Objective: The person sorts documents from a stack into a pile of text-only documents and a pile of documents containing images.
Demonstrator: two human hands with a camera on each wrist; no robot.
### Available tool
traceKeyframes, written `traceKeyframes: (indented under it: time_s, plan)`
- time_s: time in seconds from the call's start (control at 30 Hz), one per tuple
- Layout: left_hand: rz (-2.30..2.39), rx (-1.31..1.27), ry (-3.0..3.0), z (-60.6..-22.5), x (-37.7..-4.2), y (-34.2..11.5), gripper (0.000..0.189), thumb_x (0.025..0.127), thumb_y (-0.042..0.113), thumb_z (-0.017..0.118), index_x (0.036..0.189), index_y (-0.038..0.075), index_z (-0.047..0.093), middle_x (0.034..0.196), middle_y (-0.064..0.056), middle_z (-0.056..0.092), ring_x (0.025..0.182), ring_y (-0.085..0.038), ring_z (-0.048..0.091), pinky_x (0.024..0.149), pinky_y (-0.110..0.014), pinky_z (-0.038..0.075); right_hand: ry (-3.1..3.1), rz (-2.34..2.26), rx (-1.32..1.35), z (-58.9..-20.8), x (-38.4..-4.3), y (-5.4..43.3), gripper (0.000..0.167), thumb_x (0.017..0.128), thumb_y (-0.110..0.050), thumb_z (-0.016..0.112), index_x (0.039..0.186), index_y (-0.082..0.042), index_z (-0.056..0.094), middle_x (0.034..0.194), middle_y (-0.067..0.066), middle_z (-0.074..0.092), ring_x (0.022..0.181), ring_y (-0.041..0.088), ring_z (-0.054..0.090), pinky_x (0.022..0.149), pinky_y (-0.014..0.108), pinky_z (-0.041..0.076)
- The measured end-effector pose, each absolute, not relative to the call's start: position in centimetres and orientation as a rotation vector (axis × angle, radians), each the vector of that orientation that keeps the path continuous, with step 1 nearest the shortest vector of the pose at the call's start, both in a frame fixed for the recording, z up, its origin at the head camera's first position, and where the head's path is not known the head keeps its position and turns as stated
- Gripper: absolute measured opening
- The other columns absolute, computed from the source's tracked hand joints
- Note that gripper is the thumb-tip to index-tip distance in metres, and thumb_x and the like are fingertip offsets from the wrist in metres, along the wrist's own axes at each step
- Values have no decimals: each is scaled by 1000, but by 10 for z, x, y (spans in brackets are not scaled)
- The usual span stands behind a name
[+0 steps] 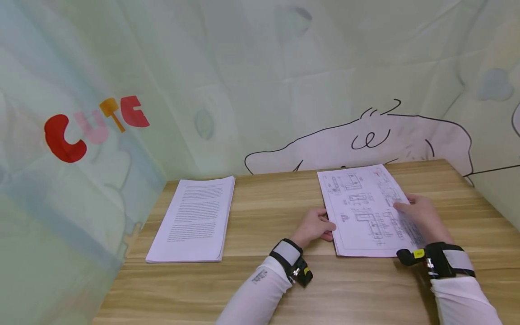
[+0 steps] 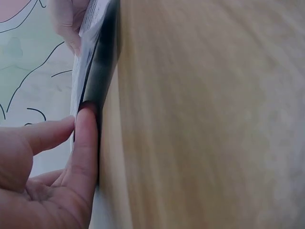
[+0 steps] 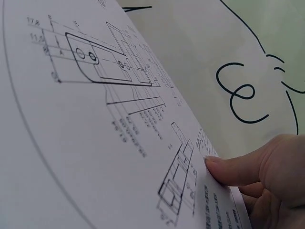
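A stack of paper sheets with technical drawings on top lies on the right part of the wooden table. At its left edge, my left hand pinches the stack, thumb above and fingers beneath. In the left wrist view, the fingers reach under a dark underside layer, and the stack is lifted slightly off the table on that side. My right hand grips the opposite edge, with its thumb on the printed face in the right wrist view and its other fingers partly hidden behind the sheets.
A second paper stack, printed with lines of text, lies at the left of the wooden table. A patterned cloth hangs behind the table and along its left side.
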State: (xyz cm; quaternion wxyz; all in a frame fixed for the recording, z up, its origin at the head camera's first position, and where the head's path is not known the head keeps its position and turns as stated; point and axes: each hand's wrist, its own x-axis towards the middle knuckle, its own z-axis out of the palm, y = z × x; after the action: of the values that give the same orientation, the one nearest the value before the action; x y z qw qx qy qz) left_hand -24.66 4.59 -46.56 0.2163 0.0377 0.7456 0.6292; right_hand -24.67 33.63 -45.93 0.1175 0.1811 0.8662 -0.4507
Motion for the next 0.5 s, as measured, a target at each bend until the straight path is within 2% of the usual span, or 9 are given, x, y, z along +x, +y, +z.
traceKeyframes:
  time_s: [0.13,0.33,0.5]
  plan:
    - [1754,116,2034,-465,-245,47,55,86,-10,65,139,-4,52,86,-9,68,57,-12,60,58,-26,60,2571,-1255,548,-459,-247,342,77,102,-39,47,155,4,12,128,33,47,84,25,62,64,32,52]
    - [1754,85,2034,-462,-242,48,47,86,-5,68,132,-6,57,85,-8,68,62,-13,65,59,-25,59,2621,-1225,569,-454,-247,341,73,101,-30,51,153,8,18,129,36,46,81,25,63,61,30,51]
    - [1738,83,2042,-459,-239,47,39,89,1,67,127,-6,61,83,-8,69,67,-15,68,63,-26,60,2679,-1163,541,-451,-242,339,74,101,-36,48,150,12,21,134,39,42,92,34,60,66,33,49]
